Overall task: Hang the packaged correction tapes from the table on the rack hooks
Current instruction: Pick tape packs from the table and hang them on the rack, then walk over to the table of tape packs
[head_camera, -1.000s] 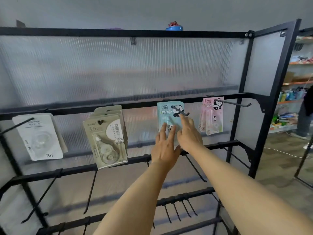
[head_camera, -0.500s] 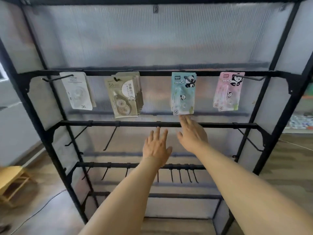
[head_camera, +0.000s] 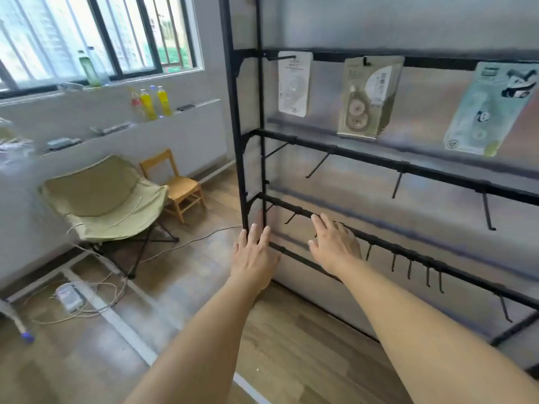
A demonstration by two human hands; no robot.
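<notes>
On the rack's (head_camera: 364, 158) top rail I count three hung tape packs (head_camera: 368, 96), perhaps more out of frame; both hands, left (head_camera: 253, 259) and right (head_camera: 334, 243), are spread flat and hold nothing, so more fetching probably remains.

White pkg (head_camera: 294, 83), beige pkg (head_camera: 369, 96), blue panda pkg (head_camera: 490, 109) hang on top-rail hooks of rack (head_camera: 242, 141).

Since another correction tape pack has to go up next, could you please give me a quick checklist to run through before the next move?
1. Left hand free: ok, fingers straight, holding nothing.
2. Right hand free: ok, open, empty.
3. Next pack located: cannot tell, the table is out of view.
4. Free hooks: ok, the second bar's hooks are bare.
5. Hung packs seated: ok for white and beige; teal pack hangs tilted, its hook unclear.
</notes>
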